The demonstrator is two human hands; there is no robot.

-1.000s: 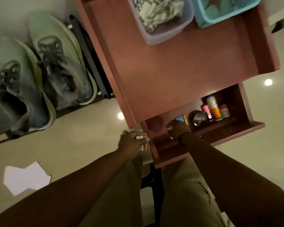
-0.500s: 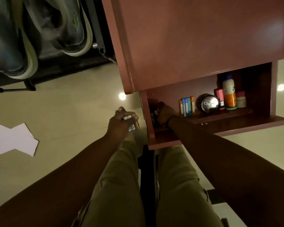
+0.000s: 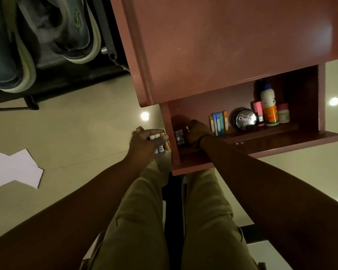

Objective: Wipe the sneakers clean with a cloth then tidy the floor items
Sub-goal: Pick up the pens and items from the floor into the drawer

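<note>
While left hand (image 3: 144,142) grips batteries (image 3: 159,142), right hand (image 3: 196,131) unclear; tin (image 3: 244,119) reads "Cherry".

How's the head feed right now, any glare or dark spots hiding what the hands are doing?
Head view: dim overall; lamp glare spots on the floor; right hand sits in shelf shadow, its grip unclear; batteries in the left hand read sharply; wide-angle bends the cabinet edges.

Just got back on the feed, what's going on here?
The person is tidying small items into a wooden shelf. The left hand holds a bunch of batteries beside the shelf; the right hand reaches into its left end, setting batteries down there. White paper lies on the floor. The sneakers sit on a rack.
</note>
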